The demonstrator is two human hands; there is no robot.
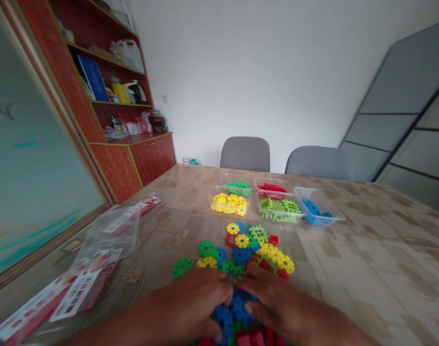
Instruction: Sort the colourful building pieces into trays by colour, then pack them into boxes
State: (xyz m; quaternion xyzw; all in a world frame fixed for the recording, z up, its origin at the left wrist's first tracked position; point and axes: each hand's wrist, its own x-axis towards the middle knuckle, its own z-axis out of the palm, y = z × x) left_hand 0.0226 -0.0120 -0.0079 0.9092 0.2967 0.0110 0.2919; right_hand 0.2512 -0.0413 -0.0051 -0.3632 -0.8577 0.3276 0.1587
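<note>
A loose heap of plastic building pieces lies in front of me, with blue notched discs [224, 321] at its near side. My left hand [199, 300] is over the left of these discs, thumb apart from its bent fingers. From the right, my right hand [275, 298] reaches over the same discs, with its fingers spread. I see no piece clearly gripped in either hand; the undersides of the fingers are hidden. Yellow discs [273, 252], green discs [183, 267], a light green lattice square [258, 233] and red pieces [255, 337] lie around the hands.
Beyond the heap stand clear tubs of yellow discs [229, 204], light green squares [280, 210], blue pieces [316, 211], green pieces [238, 187] and red pieces [273, 189]. Clear plastic packaging [111, 230] with printed cards [85, 283] lies left. Grey chairs [245, 153] stand behind the table.
</note>
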